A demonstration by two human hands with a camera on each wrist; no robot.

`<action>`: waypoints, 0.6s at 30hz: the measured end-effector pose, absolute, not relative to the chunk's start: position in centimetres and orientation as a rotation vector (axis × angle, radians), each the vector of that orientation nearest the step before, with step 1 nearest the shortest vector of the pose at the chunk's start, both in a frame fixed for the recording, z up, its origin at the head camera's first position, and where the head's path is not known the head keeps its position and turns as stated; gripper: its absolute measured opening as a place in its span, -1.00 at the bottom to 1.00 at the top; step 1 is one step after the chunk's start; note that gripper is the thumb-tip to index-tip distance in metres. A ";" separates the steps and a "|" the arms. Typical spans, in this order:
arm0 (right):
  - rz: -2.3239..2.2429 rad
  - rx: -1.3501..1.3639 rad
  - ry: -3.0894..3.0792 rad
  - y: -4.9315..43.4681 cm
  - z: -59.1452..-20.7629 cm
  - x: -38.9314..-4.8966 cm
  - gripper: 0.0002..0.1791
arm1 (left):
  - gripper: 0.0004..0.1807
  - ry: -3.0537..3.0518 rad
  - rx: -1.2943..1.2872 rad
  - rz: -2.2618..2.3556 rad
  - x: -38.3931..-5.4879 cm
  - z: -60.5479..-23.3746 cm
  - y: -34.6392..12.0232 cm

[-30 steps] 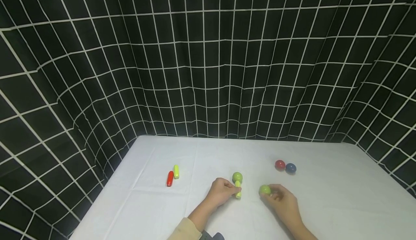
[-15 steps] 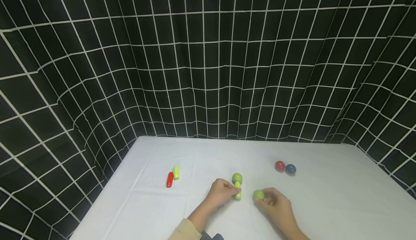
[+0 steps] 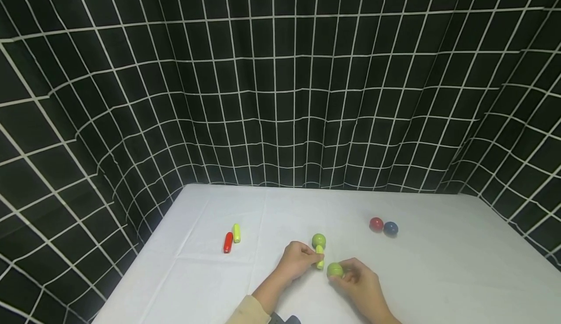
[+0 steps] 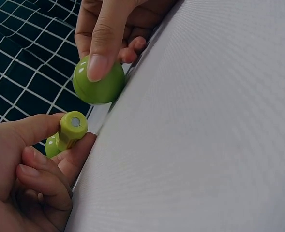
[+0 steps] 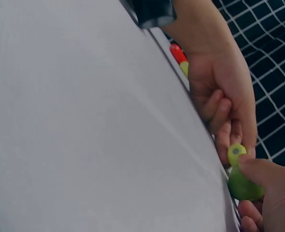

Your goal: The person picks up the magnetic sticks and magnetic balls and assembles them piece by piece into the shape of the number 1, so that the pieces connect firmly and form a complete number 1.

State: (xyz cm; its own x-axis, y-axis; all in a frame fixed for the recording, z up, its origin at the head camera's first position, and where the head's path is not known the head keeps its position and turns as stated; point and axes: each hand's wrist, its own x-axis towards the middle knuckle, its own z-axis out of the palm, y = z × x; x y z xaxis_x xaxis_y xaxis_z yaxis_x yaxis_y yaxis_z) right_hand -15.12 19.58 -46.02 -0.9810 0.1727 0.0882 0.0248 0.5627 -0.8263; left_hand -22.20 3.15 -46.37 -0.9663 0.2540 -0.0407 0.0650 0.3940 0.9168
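Note:
My left hand (image 3: pixel 296 261) pinches a short yellow-green magnetic rod (image 3: pixel 320 265) between thumb and fingers. A green ball (image 3: pixel 318 240) touches the rod's far end. The rod's near end, with a round grey metal tip, faces the camera in the left wrist view. To the right, my right hand (image 3: pixel 362 285) holds another green ball (image 4: pixel 101 89) by thumb and fingers, close to the rod's near end but apart from it in the head view. In the right wrist view the right thumb partly covers this ball, and the rod tip (image 5: pixel 236 151) shows just above it.
On the white-covered table (image 3: pixel 197 285), a red rod (image 3: pixel 228 242) and a second yellow-green rod (image 3: pixel 236 233) lie at the left. A red ball (image 3: pixel 376 224) and a blue ball (image 3: pixel 391 229) sit back right. A black gridded curtain (image 3: pixel 280 95) surrounds the table's back and sides.
My right hand has moved left and slightly nearer with its green ball, narrowing the gap to the rod. The left hand stays in place, pinching the rod.

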 end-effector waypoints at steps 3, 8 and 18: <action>1.408 -0.141 -2.625 19.1 -46.1 -15.1 -0.61 | -0.67 2.469 0.296 1.621 -22.2 -46.4 3.0; 1.434 -0.127 -2.621 18.6 -46.2 -15.1 -0.63 | -0.68 2.471 0.311 1.621 -22.2 -46.3 3.0; 1.410 -0.075 -2.629 17.8 -46.3 -14.9 -0.61 | -0.69 2.467 0.311 1.612 -22.3 -46.4 3.1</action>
State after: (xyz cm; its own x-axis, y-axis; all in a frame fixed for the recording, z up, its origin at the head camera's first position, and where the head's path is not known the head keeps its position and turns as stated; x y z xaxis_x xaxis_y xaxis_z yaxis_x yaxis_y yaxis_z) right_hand -14.93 17.76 -46.28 -0.9863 0.1185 0.1147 -0.0300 0.5551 -0.8313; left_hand -22.32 3.06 -46.38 -0.9623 0.2697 -0.0342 0.0771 0.3913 0.9170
